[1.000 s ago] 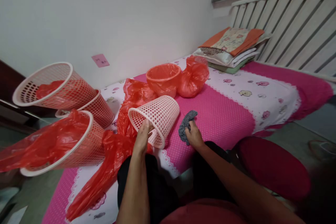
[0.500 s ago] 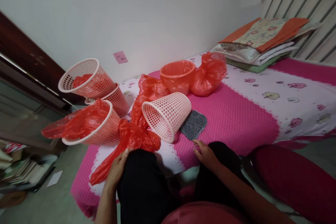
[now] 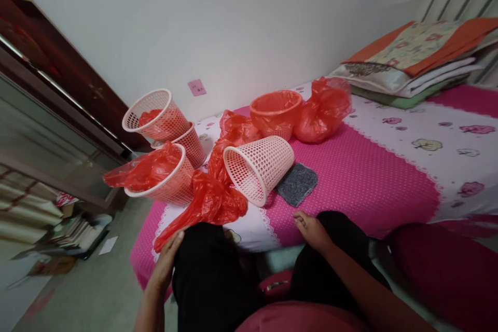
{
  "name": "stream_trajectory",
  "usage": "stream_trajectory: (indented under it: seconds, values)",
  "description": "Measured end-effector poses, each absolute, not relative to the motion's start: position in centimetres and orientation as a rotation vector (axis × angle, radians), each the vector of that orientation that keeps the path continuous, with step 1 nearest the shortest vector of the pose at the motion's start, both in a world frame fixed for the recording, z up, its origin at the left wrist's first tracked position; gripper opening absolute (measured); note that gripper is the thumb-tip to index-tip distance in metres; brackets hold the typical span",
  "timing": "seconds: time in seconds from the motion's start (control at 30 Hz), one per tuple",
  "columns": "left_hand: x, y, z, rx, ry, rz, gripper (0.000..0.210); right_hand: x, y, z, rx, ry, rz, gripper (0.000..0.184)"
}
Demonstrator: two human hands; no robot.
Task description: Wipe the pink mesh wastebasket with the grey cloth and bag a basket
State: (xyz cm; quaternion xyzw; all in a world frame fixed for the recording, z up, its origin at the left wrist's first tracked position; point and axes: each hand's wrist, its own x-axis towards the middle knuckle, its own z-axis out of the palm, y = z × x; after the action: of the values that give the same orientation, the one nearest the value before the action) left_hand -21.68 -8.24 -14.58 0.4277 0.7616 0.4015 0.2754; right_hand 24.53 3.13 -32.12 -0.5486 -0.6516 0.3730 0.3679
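Observation:
My left hand (image 3: 166, 262) lies along the side of my left knee, fingers stretched out, holding nothing. Against the inner side of my right knee rests my right hand (image 3: 312, 231), empty, its fingers loosely extended. Just beyond my left knee a crumpled red plastic bag (image 3: 213, 199) spreads over the bed. Beside it a pink perforated wastebasket (image 3: 268, 163) lies on its side, its mouth facing left toward me. A dark grey cloth (image 3: 298, 184) sits flat at the basket's right, nearest my right hand.
An upright basket (image 3: 275, 109) lined with red plastic and a bulging red bag (image 3: 324, 114) stand behind. Several baskets, one a tilted basket (image 3: 179, 181) holding red plastic, crowd the left. Folded bedding (image 3: 408, 70) is stacked right. A round dark-red seat (image 3: 447, 270) is at lower right.
The view has turned slightly left, so the bed's things appear farther right. Both hands stay by my knees, and the baskets and bags keep their places.

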Motion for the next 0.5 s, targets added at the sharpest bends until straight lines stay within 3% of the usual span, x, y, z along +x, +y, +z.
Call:
stream_trajectory:
  seconds: [0.27, 0.5]
  values:
    - [-17.2, -7.5, -23.0, 1.188, 2.260, 0.987, 0.074, 24.7, 3.0, -32.2, -1.448, -1.660, 0.956, 0.030]
    - [-17.8, -7.9, -24.6, 1.185, 2.224, 1.084, 0.069, 24.4, 2.2, -30.9, -1.421, -1.640, 0.978, 0.031]
